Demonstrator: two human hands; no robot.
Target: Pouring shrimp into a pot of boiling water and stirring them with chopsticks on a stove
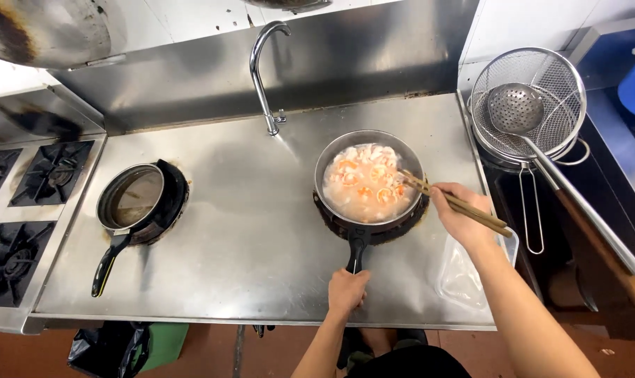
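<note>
- Fingers of the left hand (pixel 347 290) wrap the black handle of the frying pan (pixel 368 183), nearest the body.
- Right hand (pixel 462 213), just right of the pan, pinches wooden chopsticks (pixel 455 204), tips in the shrimp (pixel 366 183).
- Clear plastic container (pixel 464 273) lies right of the pan.
- Empty pan (pixel 132 199) sits well left on the steel counter (pixel 247 245).
- Faucet (pixel 265 70) rises behind the pan; strainer with ladle (pixel 527 105) far right.

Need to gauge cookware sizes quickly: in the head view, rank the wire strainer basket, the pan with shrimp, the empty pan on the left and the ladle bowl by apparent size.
1. Wire strainer basket and pan with shrimp: they look alike, so no ranking.
2. Empty pan.
3. Ladle bowl.
</note>
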